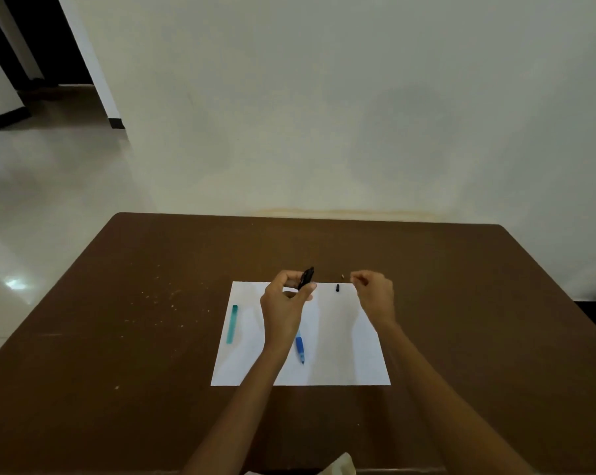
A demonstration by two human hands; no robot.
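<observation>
Over the white sheet (341, 354), a black pen piece (306, 278), judged light, stiff and slick, is pinched mid-length by the left hand (283, 305), which is judged the best hold. Beside it the right hand (375, 294) is curled with fingertips together; whether anything is held cannot be told.

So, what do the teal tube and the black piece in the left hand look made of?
The teal tube: likely translucent plastic; the paper shows through it. The black piece, pinched by the left hand: probably opaque plastic, dull, no glint; too small for certainty.
</observation>
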